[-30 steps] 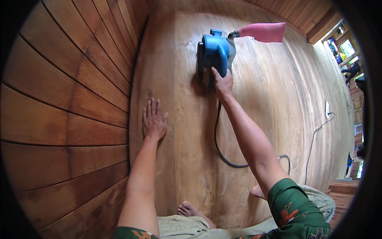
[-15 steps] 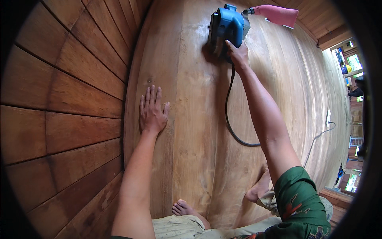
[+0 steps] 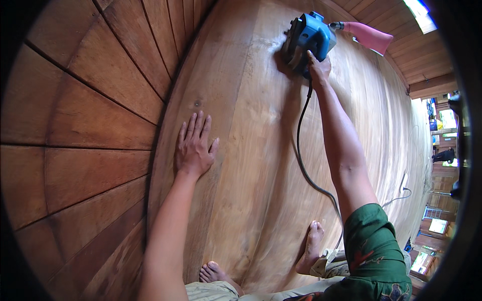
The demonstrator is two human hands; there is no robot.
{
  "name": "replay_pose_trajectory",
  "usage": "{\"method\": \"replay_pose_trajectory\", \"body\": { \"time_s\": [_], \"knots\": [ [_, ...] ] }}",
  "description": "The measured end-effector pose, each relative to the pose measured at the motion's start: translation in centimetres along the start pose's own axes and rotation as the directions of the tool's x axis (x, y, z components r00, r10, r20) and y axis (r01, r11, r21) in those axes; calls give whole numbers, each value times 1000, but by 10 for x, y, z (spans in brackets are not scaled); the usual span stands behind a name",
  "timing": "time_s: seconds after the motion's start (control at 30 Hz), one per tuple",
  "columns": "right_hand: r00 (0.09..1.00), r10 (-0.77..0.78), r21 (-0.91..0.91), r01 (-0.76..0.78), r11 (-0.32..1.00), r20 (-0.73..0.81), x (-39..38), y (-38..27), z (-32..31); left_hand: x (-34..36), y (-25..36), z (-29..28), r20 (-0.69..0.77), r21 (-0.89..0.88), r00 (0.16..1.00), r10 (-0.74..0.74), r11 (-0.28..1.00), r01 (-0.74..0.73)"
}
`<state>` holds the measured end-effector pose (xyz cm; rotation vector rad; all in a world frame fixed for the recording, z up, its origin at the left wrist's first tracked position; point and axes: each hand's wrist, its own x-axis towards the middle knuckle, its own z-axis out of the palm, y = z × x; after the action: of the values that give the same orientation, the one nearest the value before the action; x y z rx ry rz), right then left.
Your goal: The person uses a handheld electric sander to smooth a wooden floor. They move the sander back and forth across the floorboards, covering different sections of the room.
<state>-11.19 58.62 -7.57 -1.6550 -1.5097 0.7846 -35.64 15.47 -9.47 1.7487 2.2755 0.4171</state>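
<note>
A blue belt sander rests on the pale wooden floor at the far end of my reach. Its rear handle is in the grip of my right hand, the thumb lying along the top. From its right side sticks out a pink cloth dust bag. The black power cord runs from the handle back past my right forearm. My left hand lies flat on the boards with fingers spread, nearest the left wall and holding nothing.
A brown plank wall rises close on my left. Another wooden wall stands at the far right. My bare feet are on the floor. A thin cable with a plug lies to the right, where the floor ends above a lower area.
The view has tilted and shifted a little. The sander, still in my right hand, appears slightly farther right in the picture. My left hand stays flat on the floor.
</note>
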Motion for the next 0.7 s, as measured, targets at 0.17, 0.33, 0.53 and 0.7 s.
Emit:
{"method": "replay_pose_trajectory", "body": {
  "time_s": [0.17,0.33,0.53,0.7],
  "knots": [
    [1000,-3,-18,3,1000,0,30,6,8,-1,-1,1,-22,-30,1000,-3,1000,2],
    [1000,-9,-98,7,995,-27,60,17,17,0,0,0,10,-46,1000,-12,999,13],
    [998,-44,9,44,999,49,77,21,18,2,0,-3,70,-8,997,-35,999,36],
    [993,-120,-43,120,992,18,99,15,28,2,1,-6,75,-7,996,-38,999,38]
  ]
}}
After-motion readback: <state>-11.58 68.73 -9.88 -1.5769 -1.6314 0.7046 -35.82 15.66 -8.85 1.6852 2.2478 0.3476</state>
